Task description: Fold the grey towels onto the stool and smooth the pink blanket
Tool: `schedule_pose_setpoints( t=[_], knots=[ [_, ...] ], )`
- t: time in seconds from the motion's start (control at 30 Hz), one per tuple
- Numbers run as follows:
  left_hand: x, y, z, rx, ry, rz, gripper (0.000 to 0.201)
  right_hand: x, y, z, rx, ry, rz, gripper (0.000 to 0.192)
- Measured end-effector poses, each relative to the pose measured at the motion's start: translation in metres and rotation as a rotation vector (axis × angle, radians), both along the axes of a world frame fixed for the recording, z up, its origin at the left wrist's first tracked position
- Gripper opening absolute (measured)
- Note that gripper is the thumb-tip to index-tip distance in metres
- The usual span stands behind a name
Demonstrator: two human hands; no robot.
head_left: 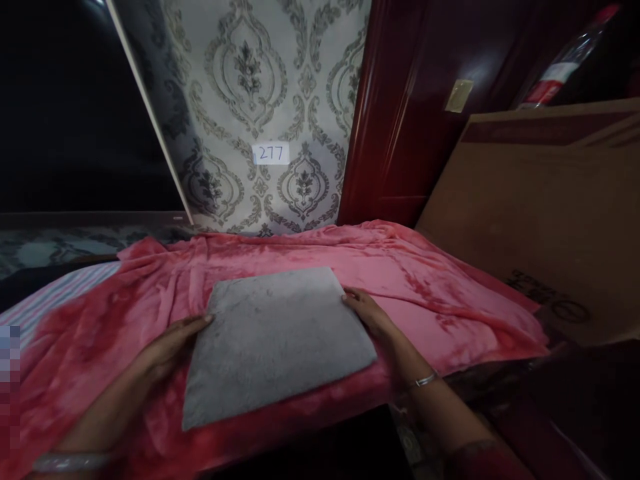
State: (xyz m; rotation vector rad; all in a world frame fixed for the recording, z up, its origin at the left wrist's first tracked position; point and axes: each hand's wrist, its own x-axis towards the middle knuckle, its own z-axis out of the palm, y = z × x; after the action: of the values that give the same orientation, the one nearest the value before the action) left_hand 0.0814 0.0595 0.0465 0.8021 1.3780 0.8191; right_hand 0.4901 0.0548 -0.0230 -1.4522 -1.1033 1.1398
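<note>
Just one grey cloth on one pink blanket; two hands: left hand, right hand.

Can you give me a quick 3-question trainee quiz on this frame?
1. True or false: the left hand and the right hand touch opposite side edges of the folded grey cloth.
2. The grey cloth lies on: A) the cardboard box, B) the pink fleece blanket, C) the wooden door.
3. What number is on the white label on the patterned wallpaper?

Key:
1. True.
2. B.
3. 277.
</note>
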Motion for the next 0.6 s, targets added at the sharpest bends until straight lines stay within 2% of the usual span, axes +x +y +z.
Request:
schedule_pose_setpoints(
  t=[0.1,0.2,0.33,0.4,0.5,0.6],
  knots=[
    [0.008,0.001,0.004,-0.062,0.031,0.056,0.011,-0.003,0.003,0.003,0.002,0.135,0.087,0.051],
    [0.011,0.001,0.001,-0.072,0.0,0.084,0.01,-0.007,0.005,0.008,-0.029,0.196,0.08,0.041],
    [0.011,0.005,-0.005,-0.015,-0.073,0.044,0.029,-0.014,0.007,0.014,-0.049,0.234,0.057,0.03],
    [0.012,0.009,-0.003,0.03,-0.055,0.027,0.036,-0.018,0.007,0.019,-0.043,0.254,0.037,0.026],
    [0.016,0.018,0.015,0.136,0.021,0.006,0.035,-0.022,0.001,0.035,-0.007,0.281,0.002,0.025],
    [0.022,0.03,0.05,0.266,0.06,-0.056,0.033,-0.02,-0.02,0.06,0.087,0.31,-0.062,0.033]
  ],
)
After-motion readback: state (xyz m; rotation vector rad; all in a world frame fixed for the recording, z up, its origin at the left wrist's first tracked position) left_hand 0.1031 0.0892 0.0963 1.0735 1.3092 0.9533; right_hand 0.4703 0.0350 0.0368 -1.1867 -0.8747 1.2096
